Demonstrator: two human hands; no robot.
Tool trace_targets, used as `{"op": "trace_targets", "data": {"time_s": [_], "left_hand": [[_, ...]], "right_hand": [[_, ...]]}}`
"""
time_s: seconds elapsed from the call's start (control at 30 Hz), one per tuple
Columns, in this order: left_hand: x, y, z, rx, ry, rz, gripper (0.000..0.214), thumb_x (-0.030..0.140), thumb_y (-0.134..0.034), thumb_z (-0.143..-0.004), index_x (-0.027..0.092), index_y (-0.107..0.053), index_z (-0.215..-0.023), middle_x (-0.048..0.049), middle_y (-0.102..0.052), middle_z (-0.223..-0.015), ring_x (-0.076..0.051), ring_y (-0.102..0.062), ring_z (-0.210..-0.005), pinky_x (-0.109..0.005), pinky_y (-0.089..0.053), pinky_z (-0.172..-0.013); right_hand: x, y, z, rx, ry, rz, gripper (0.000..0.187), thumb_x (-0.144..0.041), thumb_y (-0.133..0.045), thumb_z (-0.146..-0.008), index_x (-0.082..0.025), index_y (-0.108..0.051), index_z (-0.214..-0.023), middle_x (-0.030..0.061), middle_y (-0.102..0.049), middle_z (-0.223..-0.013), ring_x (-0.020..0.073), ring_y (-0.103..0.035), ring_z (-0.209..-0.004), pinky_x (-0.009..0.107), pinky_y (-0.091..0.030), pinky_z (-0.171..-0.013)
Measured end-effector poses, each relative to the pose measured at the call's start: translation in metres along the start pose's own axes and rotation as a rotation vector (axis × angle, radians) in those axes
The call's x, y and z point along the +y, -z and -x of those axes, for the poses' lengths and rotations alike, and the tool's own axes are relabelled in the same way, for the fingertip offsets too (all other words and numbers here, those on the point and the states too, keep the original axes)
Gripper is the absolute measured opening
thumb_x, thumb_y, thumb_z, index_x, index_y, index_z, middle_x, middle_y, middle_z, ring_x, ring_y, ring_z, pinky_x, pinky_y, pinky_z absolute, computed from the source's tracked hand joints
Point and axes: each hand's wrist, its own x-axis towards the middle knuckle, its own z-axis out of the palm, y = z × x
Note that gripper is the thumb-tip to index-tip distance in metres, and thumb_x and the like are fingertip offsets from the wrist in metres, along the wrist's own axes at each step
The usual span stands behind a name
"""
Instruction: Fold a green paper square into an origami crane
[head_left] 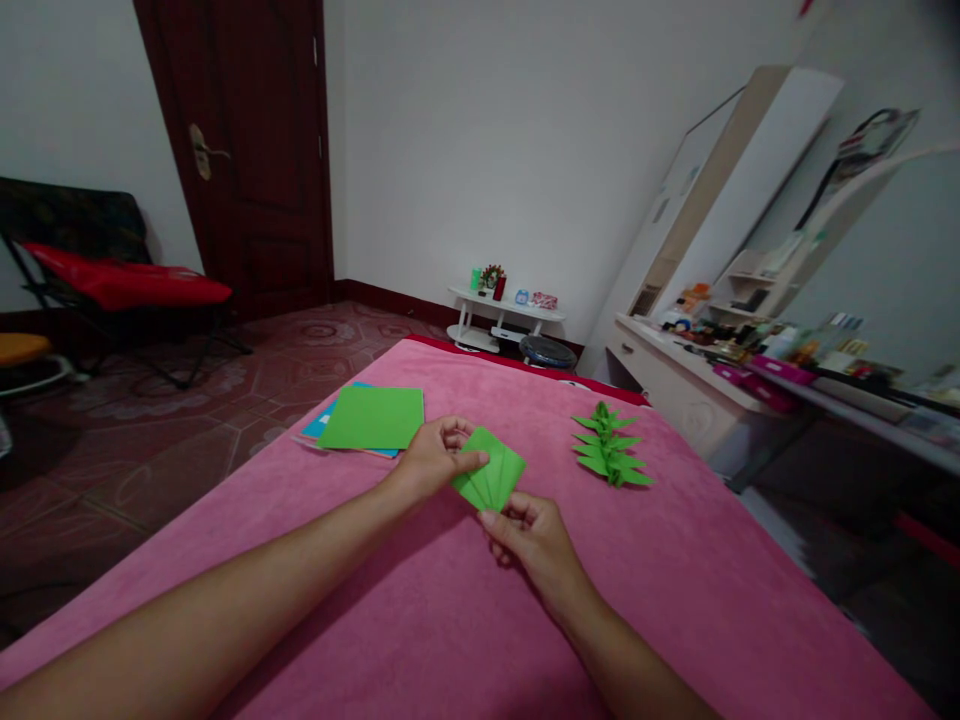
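Between my two hands is a folded green origami paper (495,468), roughly diamond-shaped with creases fanning out from its near corner. My left hand (437,455) pinches its left side, thumb lying on top. Fingers of my right hand (531,535) grip the near corner at the bottom. To the left lies a stack of paper with a green sheet (373,418) on top and blue sheets (319,422) showing under its edges. Over on the right rest several folded green origami pieces (611,447) with pointed tips, lined up in a row.
A pink cloth (450,620) covers the surface under my hands. Beyond its far edge stand a low white shelf (502,308) and a dark round stool (547,352). A cluttered dressing table (690,370) runs along the right. At left are a red folding chair (124,280) and a door (247,150).
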Motion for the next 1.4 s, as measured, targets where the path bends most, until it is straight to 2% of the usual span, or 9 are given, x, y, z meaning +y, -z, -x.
{"op": "trace_targets", "data": {"time_s": [0.17, 0.43, 0.7, 0.83, 0.93, 1.07, 1.13, 1.27, 1.4], "left_hand": [[0.001, -0.005, 0.004, 0.017, 0.035, 0.058, 0.045, 0.025, -0.083, -0.047, 0.013, -0.055, -0.081, -0.0017, -0.066, -0.069, -0.012, -0.061, -0.055, -0.023, -0.048, -0.054], [0.005, -0.014, 0.014, 0.091, 0.076, 0.177, 0.06, 0.029, -0.084, -0.045, 0.018, -0.047, -0.091, 0.0034, -0.064, -0.063, -0.013, -0.06, -0.049, -0.023, -0.046, -0.048], [-0.001, -0.024, 0.02, 0.154, 0.047, 0.174, 0.049, 0.033, -0.081, -0.051, 0.015, -0.053, -0.087, -0.0017, -0.066, -0.076, -0.013, -0.061, -0.06, -0.023, -0.047, -0.056], [-0.008, -0.026, 0.021, 0.196, -0.028, 0.104, 0.045, 0.032, -0.081, -0.053, 0.015, -0.053, -0.084, -0.0018, -0.065, -0.076, -0.013, -0.06, -0.063, -0.022, -0.046, -0.057], [-0.009, -0.026, 0.021, 0.177, -0.048, 0.084, 0.043, 0.03, -0.081, -0.053, 0.015, -0.053, -0.082, -0.0012, -0.064, -0.074, -0.012, -0.059, -0.062, -0.021, -0.045, -0.056], [-0.005, -0.029, 0.028, 0.098, -0.002, 0.185, 0.041, 0.032, -0.079, -0.058, 0.015, -0.056, -0.086, -0.0025, -0.064, -0.077, -0.011, -0.058, -0.059, -0.02, -0.044, -0.052], [-0.004, -0.034, 0.034, -0.011, 0.038, 0.279, 0.038, 0.034, -0.077, -0.061, 0.014, -0.057, -0.088, -0.002, -0.063, -0.073, -0.01, -0.056, -0.053, -0.021, -0.044, -0.048], [-0.006, -0.043, 0.045, -0.238, 0.099, 0.408, 0.031, 0.037, -0.074, -0.065, 0.013, -0.055, -0.068, 0.0017, -0.052, -0.052, -0.012, -0.051, -0.04, -0.027, -0.046, -0.042], [-0.009, -0.044, 0.046, -0.208, 0.102, 0.417, 0.031, 0.037, -0.072, -0.067, 0.013, -0.053, -0.062, 0.0026, -0.048, -0.047, -0.012, -0.05, -0.037, -0.03, -0.047, -0.039]], "right_hand": [[0.002, -0.004, 0.001, 0.07, 0.021, 0.005, 0.03, -0.039, -0.064, -0.072, -0.011, -0.061, -0.063, -0.0011, -0.056, -0.049, 0.0068, -0.047, -0.039, 0.018, -0.035, -0.038], [0.004, -0.003, 0.001, 0.038, -0.017, -0.201, 0.026, -0.035, -0.065, -0.071, -0.01, -0.069, -0.064, 0.0032, -0.062, -0.052, 0.0085, -0.05, -0.04, 0.019, -0.036, -0.04], [0.008, -0.006, 0.002, 0.014, -0.004, -0.25, 0.032, -0.039, -0.062, -0.073, -0.009, -0.069, -0.066, 0.0052, -0.063, -0.053, 0.0091, -0.053, -0.04, 0.019, -0.038, -0.042], [0.009, -0.008, 0.002, 0.036, 0.002, -0.182, 0.037, -0.044, -0.062, -0.075, -0.009, -0.067, -0.065, 0.0027, -0.059, -0.049, 0.0071, -0.047, -0.036, 0.018, -0.033, -0.037], [0.011, -0.007, 0.002, 0.078, 0.031, -0.116, 0.035, -0.043, -0.065, -0.073, -0.01, -0.065, -0.063, 0.0006, -0.056, -0.047, 0.0062, -0.043, -0.035, 0.018, -0.03, -0.036], [0.015, -0.004, 0.001, 0.083, 0.061, -0.134, 0.035, -0.041, -0.062, -0.077, -0.01, -0.066, -0.063, 0.0033, -0.059, -0.051, 0.0084, -0.048, -0.039, 0.02, -0.033, -0.039], [0.016, -0.002, 0.0, 0.116, 0.083, -0.167, 0.032, -0.039, -0.063, -0.077, -0.01, -0.067, -0.064, 0.0034, -0.06, -0.051, 0.0087, -0.048, -0.04, 0.021, -0.033, -0.04], [0.016, 0.0, 0.001, 0.138, 0.121, -0.242, 0.028, -0.036, -0.063, -0.076, -0.01, -0.068, -0.067, 0.0031, -0.061, -0.052, 0.0089, -0.048, -0.041, 0.021, -0.033, -0.041], [0.015, -0.002, 0.002, 0.131, 0.104, -0.255, 0.028, -0.036, -0.064, -0.077, -0.01, -0.068, -0.068, 0.0034, -0.062, -0.053, 0.0088, -0.049, -0.041, 0.021, -0.033, -0.041]]}}
